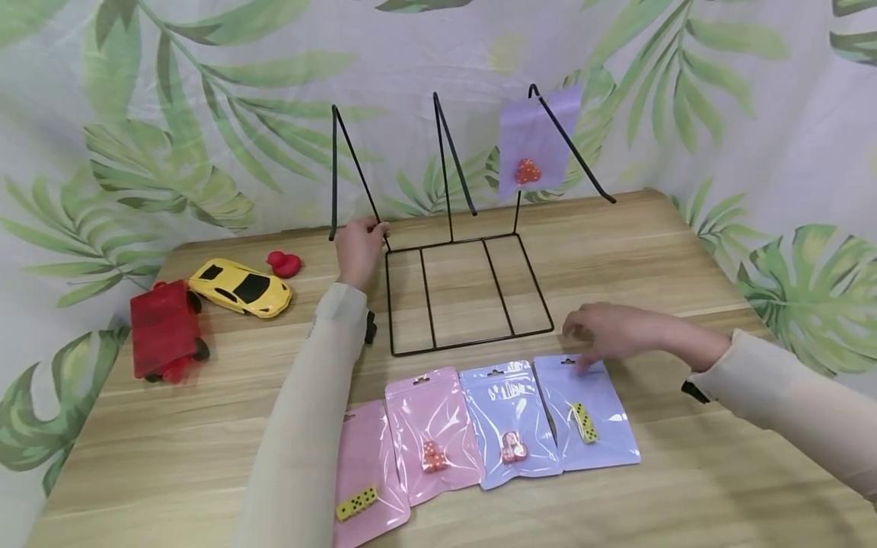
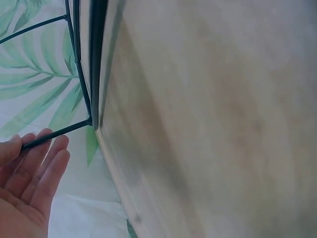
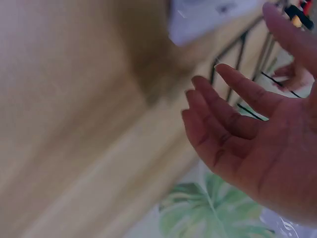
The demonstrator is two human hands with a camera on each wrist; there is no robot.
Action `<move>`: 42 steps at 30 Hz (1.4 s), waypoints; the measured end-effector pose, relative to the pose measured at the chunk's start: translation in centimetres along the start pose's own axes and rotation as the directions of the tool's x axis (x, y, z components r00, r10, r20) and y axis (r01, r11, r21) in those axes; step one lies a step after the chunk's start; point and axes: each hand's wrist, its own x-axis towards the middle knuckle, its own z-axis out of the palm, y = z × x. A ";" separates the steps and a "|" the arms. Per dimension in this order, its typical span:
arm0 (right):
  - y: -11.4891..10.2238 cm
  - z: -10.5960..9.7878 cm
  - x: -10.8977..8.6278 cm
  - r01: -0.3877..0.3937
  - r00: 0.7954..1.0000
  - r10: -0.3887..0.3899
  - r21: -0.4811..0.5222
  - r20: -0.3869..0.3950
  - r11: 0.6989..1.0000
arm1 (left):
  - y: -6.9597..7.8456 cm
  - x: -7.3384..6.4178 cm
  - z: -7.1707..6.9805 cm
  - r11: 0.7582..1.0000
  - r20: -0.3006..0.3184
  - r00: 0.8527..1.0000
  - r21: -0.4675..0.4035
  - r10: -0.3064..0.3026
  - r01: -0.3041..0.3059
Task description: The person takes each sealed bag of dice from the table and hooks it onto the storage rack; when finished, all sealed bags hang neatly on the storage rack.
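Observation:
My left hand (image 1: 359, 251) pinches the left rear upright of a black wire rack (image 1: 473, 348); in the left wrist view, thumb and fingers meet around the thin wire (image 2: 59, 133). My right hand (image 1: 617, 331) hovers by the top edge of the rightmost lavender pouch (image 1: 603, 449), fingers loosely bent and holding nothing. That pouch has yellow dice in it. Left of it lie another lavender pouch (image 1: 489, 396) with reddish dice, a pink pouch (image 1: 432, 403) with orange dice, and a second pink pouch (image 1: 370, 449) with yellow dice, partly hidden by my left sleeve.
A purple pouch (image 1: 530, 141) with red dice hangs on the rack's right hook. Two other hooks, left (image 1: 352, 152) and middle (image 1: 455, 152), jut forward. At the table's left are a yellow toy car (image 1: 236, 287), a red toy vehicle (image 1: 164, 327) and a small red duck-like figure (image 1: 284, 264).

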 end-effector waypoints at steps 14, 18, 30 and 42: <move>0.0 3.1 0.7 0.029 0.999 -0.027 -0.059 0.039 0.998 | 0.1 0.0 0.2 1.000 0.001 1.000 0.015 0.017 -0.017; 0.4 3.1 0.7 0.045 0.999 -0.044 -0.062 0.012 0.997 | 0.3 0.0 0.0 1.000 0.003 1.000 0.015 0.022 -0.022; 0.8 0.8 -1.6 0.162 0.982 -0.147 0.117 -0.122 0.980 | 0.1 -0.1 -0.2 1.000 0.023 1.000 -0.010 -0.002 0.002; -2.0 -4.1 -6.2 0.436 0.633 -0.477 -0.228 -0.610 0.870 | -0.2 -0.1 -0.2 1.000 0.025 1.000 -0.027 -0.006 0.007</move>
